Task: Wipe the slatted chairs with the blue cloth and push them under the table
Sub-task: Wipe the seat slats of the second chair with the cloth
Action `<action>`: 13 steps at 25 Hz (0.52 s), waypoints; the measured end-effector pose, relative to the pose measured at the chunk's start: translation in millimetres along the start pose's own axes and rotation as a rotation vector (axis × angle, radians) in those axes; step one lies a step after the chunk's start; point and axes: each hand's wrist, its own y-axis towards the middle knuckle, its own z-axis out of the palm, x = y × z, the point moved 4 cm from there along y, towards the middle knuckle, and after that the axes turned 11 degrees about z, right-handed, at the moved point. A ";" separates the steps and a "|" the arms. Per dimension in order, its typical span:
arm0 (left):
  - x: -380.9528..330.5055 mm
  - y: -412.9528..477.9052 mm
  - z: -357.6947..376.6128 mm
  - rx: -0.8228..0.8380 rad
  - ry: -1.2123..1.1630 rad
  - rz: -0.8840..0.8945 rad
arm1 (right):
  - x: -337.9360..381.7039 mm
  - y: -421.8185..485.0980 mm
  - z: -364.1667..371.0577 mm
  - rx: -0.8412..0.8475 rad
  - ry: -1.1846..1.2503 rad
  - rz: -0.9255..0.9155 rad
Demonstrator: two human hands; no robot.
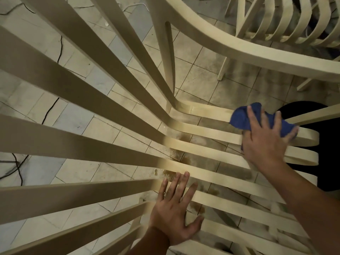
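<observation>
A cream slatted plastic chair fills most of the view, seen from above and close up, its back slats fanning out to the left and its seat slats running right. My right hand presses a bunched blue cloth onto the seat slats near the front edge, fingers spread over it. Flat on the seat slats nearer to me lies my left hand, fingers straight and holding nothing. A second slatted chair stands at the top right.
Through the slats shows a tiled floor with brown wet stains under the seat. Dark cables lie on the floor at the left. A dark round shape sits beyond the seat's front edge on the right.
</observation>
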 end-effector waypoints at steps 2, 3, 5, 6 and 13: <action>0.6 -0.6 1.0 -0.013 -0.010 0.001 | 2.8 -1.8 3.4 0.011 0.038 0.010; 0.6 -0.7 1.4 -0.014 -0.011 0.002 | 10.3 -2.7 3.0 -0.005 0.064 0.018; 0.1 -0.3 1.8 -0.013 -0.008 0.004 | 32.8 -4.0 3.0 -0.024 0.104 0.013; -0.1 -0.3 1.9 -0.013 -0.006 0.005 | 47.6 -6.7 2.6 -0.014 0.110 -0.011; -2.0 0.3 -1.1 -0.045 0.004 0.009 | 189.7 -43.0 -0.7 0.137 0.344 -0.260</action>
